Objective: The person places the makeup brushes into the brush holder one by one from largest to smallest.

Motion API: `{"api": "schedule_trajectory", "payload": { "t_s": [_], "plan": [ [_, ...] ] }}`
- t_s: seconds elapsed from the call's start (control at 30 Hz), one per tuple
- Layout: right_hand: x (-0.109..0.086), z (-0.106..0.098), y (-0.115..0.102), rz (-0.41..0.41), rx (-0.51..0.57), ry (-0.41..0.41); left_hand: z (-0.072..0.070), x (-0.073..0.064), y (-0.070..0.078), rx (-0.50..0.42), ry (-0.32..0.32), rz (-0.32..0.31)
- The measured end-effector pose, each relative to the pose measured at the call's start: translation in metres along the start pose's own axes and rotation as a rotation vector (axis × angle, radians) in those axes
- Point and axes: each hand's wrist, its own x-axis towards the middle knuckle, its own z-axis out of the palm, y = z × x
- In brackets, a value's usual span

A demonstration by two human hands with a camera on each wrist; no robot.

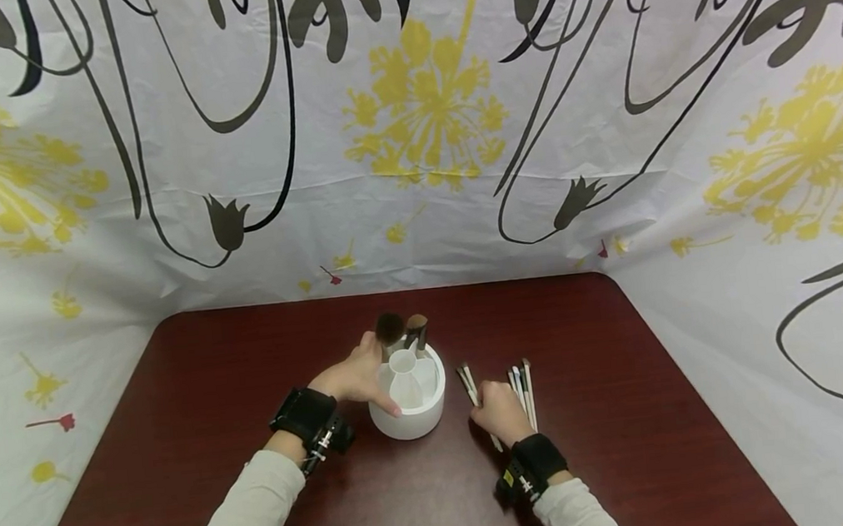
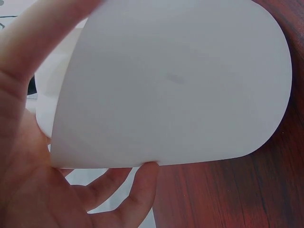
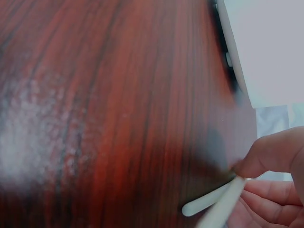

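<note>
A white round brush holder (image 1: pixel 415 424) with divided compartments stands on the table, two makeup brushes (image 1: pixel 416 324) upright at its back, bristles up. My left hand (image 1: pixel 356 377) grips its left side, thumb at the front rim and fingers behind; the left wrist view shows the holder's smooth wall (image 2: pixel 180 85) filling the hand. To the right of the holder, my right hand (image 1: pixel 501 413) pinches a slim makeup brush (image 3: pixel 223 204) with a pale handle between thumb and fingers. A second pale handle (image 3: pixel 202 203) lies right beside it, partly hidden by the fingers.
Several slim brushes (image 1: pixel 520 384) lie side by side just right of my right hand, bristle ends away from me. The dark red wooden table (image 1: pixel 263 344) meets a patterned white cloth (image 1: pixel 419 238) at the back and sides.
</note>
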Motion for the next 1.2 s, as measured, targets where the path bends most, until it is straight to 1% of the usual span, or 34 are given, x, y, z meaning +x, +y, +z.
{"api": "schedule_trajectory", "payload": {
  "t_s": [0.2,0.43,0.57,0.77,1.2],
  "plan": [
    [-0.001,-0.001,0.000,-0.013,0.005,0.026,0.001,0.000,-0.001,-0.010,0.000,-0.015],
    [-0.001,-0.003,0.004,0.007,0.018,0.025,0.001,0.001,0.000,-0.012,-0.009,-0.028],
    [-0.002,-0.005,0.003,-0.005,0.044,0.051,0.000,0.000,0.001,-0.009,-0.004,-0.026],
    [-0.003,-0.008,0.002,-0.016,0.057,0.081,-0.001,-0.001,0.001,-0.010,-0.005,-0.017],
    [-0.005,-0.012,-0.004,-0.042,0.079,0.137,-0.001,0.000,0.001,0.010,-0.026,-0.041]
  ]
}}
